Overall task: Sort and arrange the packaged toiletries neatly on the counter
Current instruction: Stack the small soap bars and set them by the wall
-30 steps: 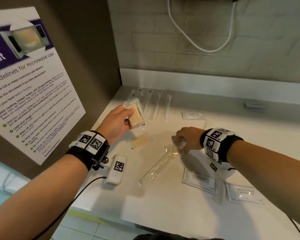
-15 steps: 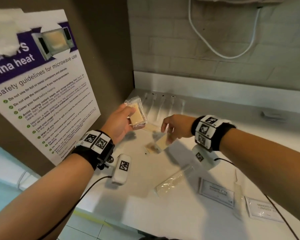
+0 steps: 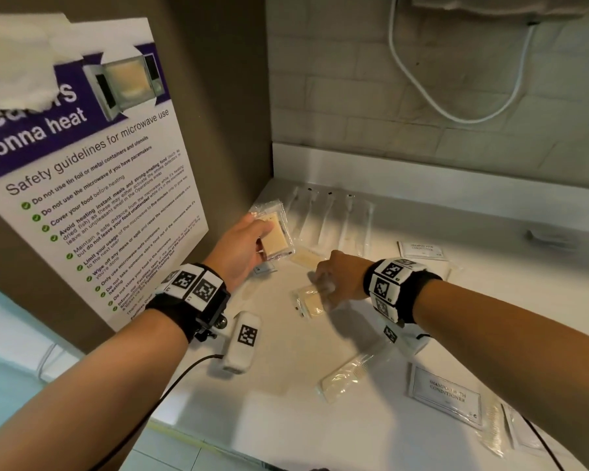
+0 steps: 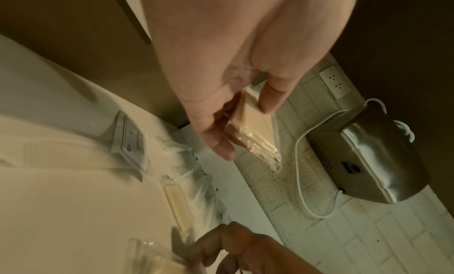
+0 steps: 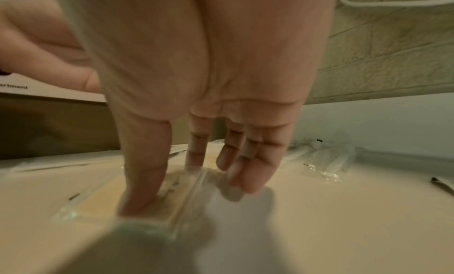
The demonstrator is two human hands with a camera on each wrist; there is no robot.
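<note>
My left hand (image 3: 266, 229) is raised over the counter's (image 3: 279, 396) back left corner. In the left wrist view this hand (image 4: 245, 128) grips a small stack of clear-wrapped tan soap packets (image 4: 255, 134), also seen in the head view (image 3: 278, 237), between thumb and fingers. My right hand (image 3: 323, 290) is down on a single soap packet (image 3: 308, 304) lying mid-counter. In the right wrist view this hand (image 5: 191, 191) has its thumb on that packet (image 5: 98, 204) and its fingertips at the wrapper's far edge, pinching it. Another soap packet (image 3: 306, 258) lies flat just behind.
Wrapped toothbrushes (image 3: 323, 215) lie in a row along the back. Shampoo sachets (image 3: 420, 249) (image 3: 446, 396) and a bagged comb (image 3: 351, 372) lie to the right and front. A wall with a poster (image 3: 99, 164) closes off the left side. A hand dryer (image 4: 368, 161) hangs above.
My right hand left the bagged comb, swung left towards the soap packets, and has come down on the single one. My left hand has kept its stack raised.
</note>
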